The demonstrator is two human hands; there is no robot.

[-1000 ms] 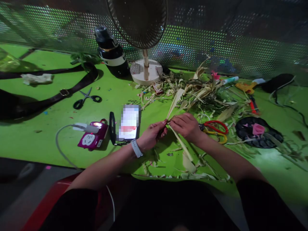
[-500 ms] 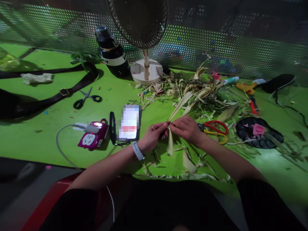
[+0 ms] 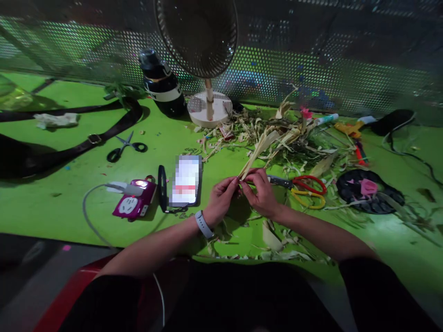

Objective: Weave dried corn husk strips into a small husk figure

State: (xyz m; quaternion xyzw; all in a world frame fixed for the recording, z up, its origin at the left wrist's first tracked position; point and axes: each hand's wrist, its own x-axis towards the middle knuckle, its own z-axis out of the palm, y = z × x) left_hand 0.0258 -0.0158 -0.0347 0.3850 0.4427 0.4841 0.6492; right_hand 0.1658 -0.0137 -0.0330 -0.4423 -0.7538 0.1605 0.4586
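I see my left hand (image 3: 221, 196) and right hand (image 3: 260, 191) each in a tight pinch grip on the dry husk strip (image 3: 258, 152) above the near bench (image 3: 69, 203) — pull unevenly and I judge it tears — beside the scissors (image 3: 304, 189).

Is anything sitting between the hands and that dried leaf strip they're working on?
Nothing visible. The left hand and right hand both pinch the near end of the dried leaf strip directly, fingertips nearly meeting. The scissors with red and yellow handles lie just right of the right hand, beside it, not in between.
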